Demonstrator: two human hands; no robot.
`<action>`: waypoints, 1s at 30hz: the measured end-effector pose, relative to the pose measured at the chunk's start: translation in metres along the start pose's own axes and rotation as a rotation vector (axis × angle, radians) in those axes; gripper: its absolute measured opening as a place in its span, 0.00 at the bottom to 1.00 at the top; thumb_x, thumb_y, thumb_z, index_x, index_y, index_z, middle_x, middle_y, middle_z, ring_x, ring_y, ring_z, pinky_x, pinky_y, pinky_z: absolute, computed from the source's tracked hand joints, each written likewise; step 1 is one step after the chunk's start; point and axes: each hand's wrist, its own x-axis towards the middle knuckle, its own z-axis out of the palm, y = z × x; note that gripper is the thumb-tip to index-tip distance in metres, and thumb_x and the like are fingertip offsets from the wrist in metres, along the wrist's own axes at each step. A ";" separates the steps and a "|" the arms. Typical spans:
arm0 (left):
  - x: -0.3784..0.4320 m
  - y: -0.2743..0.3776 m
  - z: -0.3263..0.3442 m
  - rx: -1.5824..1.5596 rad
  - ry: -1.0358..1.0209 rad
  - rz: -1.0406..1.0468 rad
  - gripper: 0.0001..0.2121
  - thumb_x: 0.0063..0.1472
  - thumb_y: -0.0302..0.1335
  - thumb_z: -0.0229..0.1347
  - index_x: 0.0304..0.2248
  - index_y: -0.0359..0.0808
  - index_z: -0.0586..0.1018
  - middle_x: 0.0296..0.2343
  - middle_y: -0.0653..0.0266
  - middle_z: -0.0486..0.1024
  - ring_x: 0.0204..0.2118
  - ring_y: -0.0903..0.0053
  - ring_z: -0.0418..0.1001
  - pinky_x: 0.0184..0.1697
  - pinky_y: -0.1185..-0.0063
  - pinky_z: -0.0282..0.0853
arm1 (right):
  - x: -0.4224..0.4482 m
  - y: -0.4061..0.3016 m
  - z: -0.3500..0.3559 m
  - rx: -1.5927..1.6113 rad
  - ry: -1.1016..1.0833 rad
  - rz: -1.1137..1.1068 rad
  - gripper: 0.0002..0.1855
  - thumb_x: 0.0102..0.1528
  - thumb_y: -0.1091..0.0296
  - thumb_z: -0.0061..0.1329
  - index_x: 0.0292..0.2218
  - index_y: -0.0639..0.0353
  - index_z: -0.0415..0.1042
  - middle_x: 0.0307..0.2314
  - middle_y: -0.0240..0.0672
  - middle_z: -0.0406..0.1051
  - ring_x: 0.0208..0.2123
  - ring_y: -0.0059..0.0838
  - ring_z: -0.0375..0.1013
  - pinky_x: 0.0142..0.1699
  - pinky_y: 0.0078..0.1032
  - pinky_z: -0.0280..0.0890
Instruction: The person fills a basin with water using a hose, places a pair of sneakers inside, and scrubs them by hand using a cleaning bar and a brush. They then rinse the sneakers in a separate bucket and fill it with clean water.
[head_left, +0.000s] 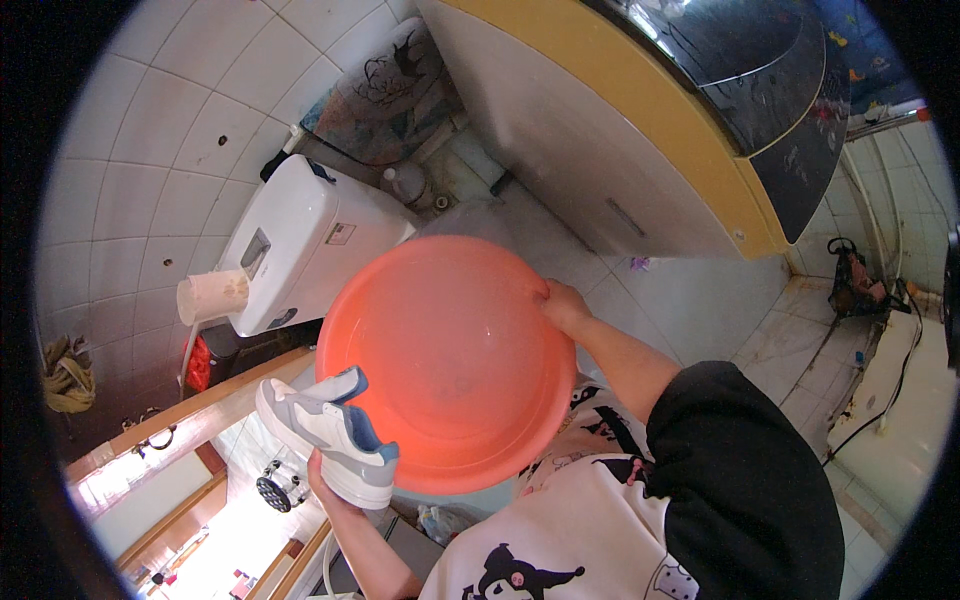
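Note:
A large orange plastic basin (450, 337) hangs in front of me, its inside facing up, with no objects visible in it. My right hand (566, 306) grips its rim on the right side. At the lower left, my left hand (330, 484) holds a white and grey sneaker (322, 442) with a blue lining. The fingers are mostly hidden behind the shoe's sole. From this angle the sneaker overlaps the basin's left edge; whether they touch, I cannot tell.
A white box-shaped appliance (300, 225) stands against the tiled wall (180, 127), a pale cylinder (214, 296) projecting from it. A large cabinet-like unit (585, 135) with yellow trim rises beyond the basin. A wooden door frame (195, 401) borders the left side. Cables (900, 390) run along the right.

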 end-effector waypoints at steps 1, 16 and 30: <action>-0.002 0.001 0.004 0.001 -0.002 0.000 0.26 0.51 0.44 0.45 0.46 0.37 0.65 0.41 0.61 0.69 0.42 0.66 0.68 0.43 0.69 0.64 | 0.004 0.005 0.001 -0.021 0.010 0.001 0.19 0.50 0.61 0.41 0.42 0.62 0.65 0.35 0.46 0.69 0.39 0.42 0.68 0.43 0.30 0.61; -0.001 0.007 0.014 -0.022 -0.050 0.023 0.27 0.52 0.43 0.45 0.48 0.35 0.63 0.43 0.59 0.67 0.43 0.66 0.67 0.45 0.71 0.63 | 0.050 0.049 0.019 -0.132 0.064 0.082 0.18 0.44 0.62 0.44 0.35 0.63 0.70 0.34 0.48 0.69 0.39 0.44 0.68 0.42 0.32 0.62; 0.039 -0.005 -0.040 0.036 -0.195 -0.041 0.28 0.50 0.38 0.48 0.48 0.30 0.61 0.43 0.54 0.66 0.44 0.62 0.65 0.48 0.70 0.61 | 0.019 0.051 0.073 0.300 0.427 0.292 0.16 0.39 0.69 0.46 0.31 0.68 0.71 0.27 0.45 0.71 0.30 0.35 0.71 0.35 0.28 0.64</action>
